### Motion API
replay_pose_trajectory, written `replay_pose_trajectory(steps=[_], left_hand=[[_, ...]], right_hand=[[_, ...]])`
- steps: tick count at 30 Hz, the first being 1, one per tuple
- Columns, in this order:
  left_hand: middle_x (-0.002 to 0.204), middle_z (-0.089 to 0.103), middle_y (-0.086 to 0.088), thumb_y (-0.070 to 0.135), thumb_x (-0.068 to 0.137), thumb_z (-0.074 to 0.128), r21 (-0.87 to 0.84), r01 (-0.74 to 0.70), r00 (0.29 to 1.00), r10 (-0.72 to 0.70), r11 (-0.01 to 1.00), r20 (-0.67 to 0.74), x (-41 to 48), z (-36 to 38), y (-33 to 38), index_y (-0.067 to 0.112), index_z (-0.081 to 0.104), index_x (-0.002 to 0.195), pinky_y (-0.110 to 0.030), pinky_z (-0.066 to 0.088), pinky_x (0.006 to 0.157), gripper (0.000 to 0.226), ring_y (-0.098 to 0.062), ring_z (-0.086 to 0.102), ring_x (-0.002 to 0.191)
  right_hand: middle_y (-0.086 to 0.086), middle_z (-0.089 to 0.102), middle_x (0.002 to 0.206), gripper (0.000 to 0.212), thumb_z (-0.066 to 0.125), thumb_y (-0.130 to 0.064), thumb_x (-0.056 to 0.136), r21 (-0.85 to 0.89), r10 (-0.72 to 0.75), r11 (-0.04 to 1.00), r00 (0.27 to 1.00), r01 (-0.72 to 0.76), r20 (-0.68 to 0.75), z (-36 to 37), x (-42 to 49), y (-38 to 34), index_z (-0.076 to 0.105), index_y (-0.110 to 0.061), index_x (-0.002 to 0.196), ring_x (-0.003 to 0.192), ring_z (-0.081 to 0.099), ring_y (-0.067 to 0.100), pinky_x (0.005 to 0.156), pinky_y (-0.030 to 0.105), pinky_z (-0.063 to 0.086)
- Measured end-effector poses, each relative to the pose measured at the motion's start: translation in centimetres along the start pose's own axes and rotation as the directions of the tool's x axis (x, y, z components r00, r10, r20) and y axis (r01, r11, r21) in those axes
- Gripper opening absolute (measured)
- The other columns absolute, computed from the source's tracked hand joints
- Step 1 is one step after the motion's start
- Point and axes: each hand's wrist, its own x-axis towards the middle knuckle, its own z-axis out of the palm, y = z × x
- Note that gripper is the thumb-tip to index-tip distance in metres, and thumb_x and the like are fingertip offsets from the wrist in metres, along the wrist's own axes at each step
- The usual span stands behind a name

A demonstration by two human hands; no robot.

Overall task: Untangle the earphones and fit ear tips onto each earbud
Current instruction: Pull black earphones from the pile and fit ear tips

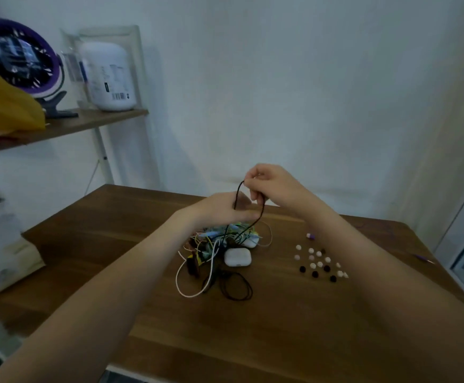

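A tangled heap of earphone cords (219,241) in black, white, yellow and green lies in the middle of the wooden table (114,244). My right hand (269,186) is raised above it and pinches a loop of black cord (261,214) that runs down into the heap. My left hand (219,208) hovers just above the heap with curled fingers at the same black cord; whether it grips it is hidden. Several white, pink and dark ear tips (319,262) are scattered to the right of the heap.
A white earbud case (237,257) sits beside the heap, with another white case (251,241) partly under the cords. A purple-and-white piece (310,235) lies behind the ear tips. A shelf (87,121) with a fan and a white device stands at the left.
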Motion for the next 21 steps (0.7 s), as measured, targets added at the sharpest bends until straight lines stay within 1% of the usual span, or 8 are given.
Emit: replay_pose_trajectory(steps=[4,6,8,11,14,17,19,21], left_hand=[[0.116,0.064,0.008,0.054,0.089,0.056,-0.23,-0.007,1.0,0.005,0.973,-0.012,-0.3,-0.9,0.1,0.026,0.063,0.112,-0.026,0.042,0.094,0.036,-0.007,0.058,0.109],[0.1,0.071,0.005,0.044,0.096,0.05,-0.271,-0.048,0.999,0.04,0.961,-0.035,-0.5,-1.5,0.3,0.017,0.068,0.095,-0.026,0.046,0.091,0.033,-0.006,0.064,0.097],[0.081,0.071,0.0,0.033,0.102,0.041,-0.35,-0.068,0.995,0.039,0.934,-0.089,-0.6,-1.9,0.8,0.011,0.061,0.079,-0.024,0.051,0.084,0.039,-0.012,0.068,0.083],[0.063,0.061,-0.002,0.029,0.105,0.034,-0.483,-0.063,0.972,-0.055,0.873,-0.227,-0.7,-2.8,1.4,0.013,0.048,0.07,-0.019,0.052,0.067,0.041,-0.011,0.062,0.06],[0.049,0.045,0.005,0.033,0.104,0.035,-0.617,-0.093,0.929,-0.155,0.781,-0.336,-0.1,-3.7,1.9,0.015,0.045,0.065,-0.028,0.043,0.061,0.044,-0.011,0.045,0.046],[0.045,0.033,0.005,0.032,0.105,0.033,-0.771,-0.158,0.91,-0.213,0.617,-0.356,0.2,-4.7,3.1,0.015,0.04,0.066,-0.026,0.032,0.051,0.043,-0.01,0.033,0.039],[0.044,0.028,0.007,0.033,0.105,0.031,-0.807,-0.202,0.901,-0.219,0.554,-0.375,0.0,-5.6,3.8,0.016,0.038,0.068,-0.022,0.028,0.045,0.042,-0.009,0.026,0.038],[0.045,0.026,0.009,0.036,0.105,0.028,-0.825,-0.237,0.895,-0.215,0.513,-0.391,-0.3,-6.6,4.0,0.016,0.037,0.069,-0.02,0.022,0.041,0.043,-0.008,0.02,0.039]], right_hand=[[0.005,0.06,0.064,0.008,0.053,-0.007,0.094,0.149,-0.084,0.985,0.996,0.089,-0.036,-0.4,0.4,-2.4,0.058,-0.007,0.087,0.051,0.051,0.013,0.054,0.022,0.045],[0.004,0.063,0.067,0.008,0.055,-0.007,0.094,0.18,-0.116,0.976,0.991,0.125,-0.06,-0.3,0.7,-2.8,0.058,-0.008,0.087,0.057,0.054,0.014,0.059,0.023,0.047],[0.003,0.064,0.079,0.002,0.057,-0.01,0.093,0.218,-0.114,0.966,0.987,0.136,-0.112,0.0,1.1,-2.8,0.057,-0.011,0.091,0.069,0.057,0.014,0.067,0.025,0.048],[0.003,0.056,0.107,0.03,0.064,-0.018,0.09,0.329,-0.049,0.94,0.992,0.085,-0.118,1.0,1.4,-1.9,0.045,-0.018,0.114,0.098,0.059,0.017,0.084,0.033,0.052],[0.007,0.055,0.121,0.046,0.068,-0.025,0.087,0.391,0.019,0.92,0.998,-0.043,0.065,2.9,1.1,-0.1,0.04,-0.018,0.123,0.112,0.059,0.022,0.097,0.045,0.049],[0.007,0.065,0.114,0.022,0.065,-0.022,0.089,0.328,-0.011,0.942,0.973,-0.066,0.229,4.9,0.9,1.0,0.059,-0.016,0.109,0.111,0.06,0.018,0.101,0.038,0.044],[0.0,0.066,0.098,0.007,0.062,-0.017,0.091,0.223,-0.005,0.974,0.972,-0.049,0.236,5.5,1.0,1.1,0.063,-0.014,0.097,0.099,0.06,0.014,0.095,0.034,0.044],[0.001,0.065,0.09,0.008,0.058,-0.016,0.093,0.117,0.022,0.992,0.97,-0.052,0.241,5.8,1.2,1.4,0.063,-0.012,0.089,0.089,0.059,0.014,0.092,0.038,0.046]])
